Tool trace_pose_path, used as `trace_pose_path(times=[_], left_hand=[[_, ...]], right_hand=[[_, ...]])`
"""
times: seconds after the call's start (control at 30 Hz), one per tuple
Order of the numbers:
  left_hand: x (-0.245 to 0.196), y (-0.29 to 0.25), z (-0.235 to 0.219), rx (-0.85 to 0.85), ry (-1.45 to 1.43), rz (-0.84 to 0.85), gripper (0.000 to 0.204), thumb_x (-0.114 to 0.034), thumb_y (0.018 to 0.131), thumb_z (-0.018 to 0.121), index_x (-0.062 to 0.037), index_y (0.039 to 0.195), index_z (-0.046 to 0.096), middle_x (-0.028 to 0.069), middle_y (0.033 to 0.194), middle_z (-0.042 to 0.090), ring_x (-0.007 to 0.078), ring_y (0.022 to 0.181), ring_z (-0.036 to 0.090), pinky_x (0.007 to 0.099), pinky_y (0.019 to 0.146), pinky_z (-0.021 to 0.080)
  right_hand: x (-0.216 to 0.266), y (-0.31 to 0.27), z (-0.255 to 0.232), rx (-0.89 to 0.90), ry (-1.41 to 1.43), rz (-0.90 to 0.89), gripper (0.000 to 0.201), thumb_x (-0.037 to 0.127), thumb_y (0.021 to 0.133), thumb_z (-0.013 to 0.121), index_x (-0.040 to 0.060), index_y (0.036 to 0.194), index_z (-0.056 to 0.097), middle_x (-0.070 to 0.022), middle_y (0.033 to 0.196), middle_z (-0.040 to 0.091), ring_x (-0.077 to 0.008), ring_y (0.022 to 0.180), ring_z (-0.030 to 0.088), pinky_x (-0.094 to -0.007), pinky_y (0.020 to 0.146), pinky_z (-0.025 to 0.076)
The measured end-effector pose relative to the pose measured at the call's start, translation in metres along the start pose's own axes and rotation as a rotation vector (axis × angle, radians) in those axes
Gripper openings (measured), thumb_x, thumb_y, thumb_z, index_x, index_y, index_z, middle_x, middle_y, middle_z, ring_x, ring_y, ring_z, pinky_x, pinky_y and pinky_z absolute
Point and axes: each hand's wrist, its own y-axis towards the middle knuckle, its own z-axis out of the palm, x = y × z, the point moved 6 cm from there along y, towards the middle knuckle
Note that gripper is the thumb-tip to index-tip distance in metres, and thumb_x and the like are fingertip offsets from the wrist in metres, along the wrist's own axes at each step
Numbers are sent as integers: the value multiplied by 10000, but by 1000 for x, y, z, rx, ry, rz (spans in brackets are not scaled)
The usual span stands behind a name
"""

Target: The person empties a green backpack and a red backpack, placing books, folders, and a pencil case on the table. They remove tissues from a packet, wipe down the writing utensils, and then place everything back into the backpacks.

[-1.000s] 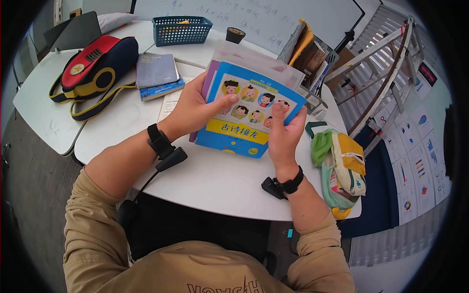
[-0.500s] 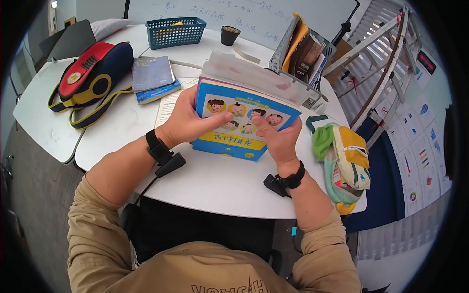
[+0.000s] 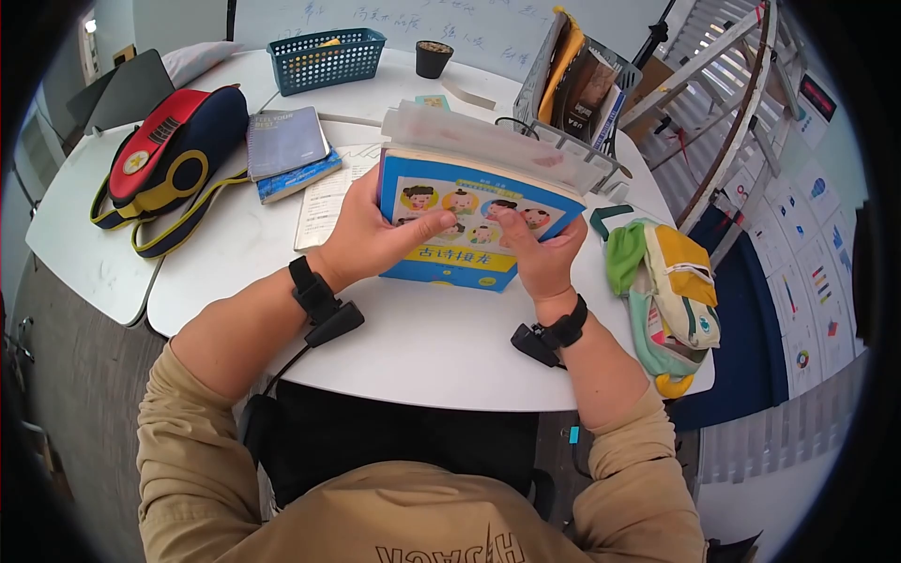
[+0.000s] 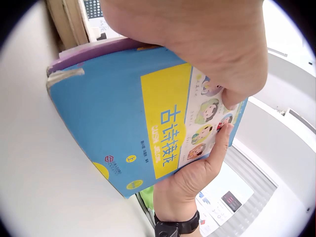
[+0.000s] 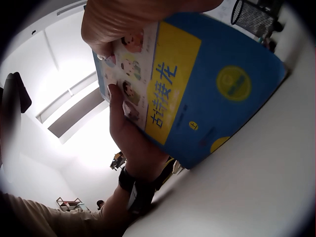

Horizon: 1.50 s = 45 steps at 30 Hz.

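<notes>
Both hands hold a stack of books upright over the white table (image 3: 422, 375). In front is a blue picture-covered book (image 3: 465, 257) with a yellow title band and cartoon children's faces. Behind it a translucent plastic folder (image 3: 493, 145) sticks up above the top edge. A purple cover edge (image 4: 98, 50) shows in the left wrist view. My left hand (image 3: 371, 235) grips the stack's left side, thumb across the cover, fingers hidden behind. On the opposite side my right hand (image 3: 544, 258) grips it likewise. The bottom edge is close over the table.
At left lie a red and navy bag (image 3: 174, 155), a grey notebook (image 3: 286, 141) on a blue book (image 3: 300, 178), and an open book (image 3: 324, 206). A teal basket (image 3: 328, 70), black pot (image 3: 433, 61) and file holder (image 3: 582, 94) stand behind. A green-yellow pouch (image 3: 671, 291) lies right.
The stack has tipped back from the upright-facing pose, so the cover looks foreshortened and the page tops show. Both hands keep their hold, thumbs shifted slightly on the cover.
</notes>
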Motion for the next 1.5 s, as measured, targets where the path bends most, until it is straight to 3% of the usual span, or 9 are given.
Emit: trace_pose_path(times=[0.23,0.33,0.63,0.73,0.83,0.9,1.07,1.17,1.5], left_hand=[[5,-3,4,-16,-62,4,648,-183,995,908,-17,1510,552,154,1392,752,222,1252,755,389,1077,633],[7,-4,8,-25,-84,22,611,-185,1014,889,-13,1499,558,156,1379,756,224,1255,754,389,1070,633],[3,-3,2,-72,89,12,443,-209,1046,865,26,1375,684,140,1253,831,174,1100,794,355,961,654],[-2,0,-2,-101,90,58,423,-197,1065,843,39,1377,682,137,1271,822,172,1117,787,354,957,652],[-6,8,-20,-320,-121,2,394,-213,1091,814,29,1373,684,124,1304,803,172,1133,778,354,960,647],[-3,16,-35,-432,-287,35,395,-231,1099,806,16,1380,681,113,1320,790,174,1135,771,354,967,644],[2,19,-42,-620,-465,30,430,-261,1098,811,-11,1414,660,98,1346,772,176,1159,745,350,984,623],[5,15,-33,-573,-342,36,454,-297,1101,809,-6,1416,658,104,1364,764,176,1186,735,351,1011,607],[-2,10,-19,-387,-158,56,455,-258,1103,803,-2,1446,649,113,1389,759,183,1227,729,358,1047,598]], right_hand=[[0,2,8,-41,34,3,666,25,916,952,24,1427,524,-109,1293,754,-179,1164,775,-329,970,656],[2,2,8,-45,-36,-75,706,35,909,963,26,1441,499,-113,1314,742,-188,1172,774,-341,976,663],[4,2,8,-35,-10,-10,648,52,921,959,15,1415,540,-115,1300,750,-182,1175,766,-343,987,657],[-12,2,-3,-30,11,79,599,103,956,943,1,1422,581,-110,1315,755,-170,1168,756,-348,1002,643],[-29,7,-4,137,107,178,574,154,995,919,-12,1446,604,-102,1352,751,-158,1163,745,-346,1012,628],[-44,6,-9,156,240,365,557,151,1020,889,-22,1462,597,-110,1375,748,-177,1194,748,-367,1033,637],[-36,-6,32,196,471,572,502,161,1086,805,11,1508,578,-116,1428,724,-240,1282,746,-442,1090,658],[-32,-15,43,173,423,630,495,192,1119,764,74,1554,560,-109,1485,688,-264,1330,727,-461,1095,665],[-51,-15,34,177,455,659,481,178,1132,743,73,1561,553,-115,1475,695,-252,1301,736,-432,1100,658]])
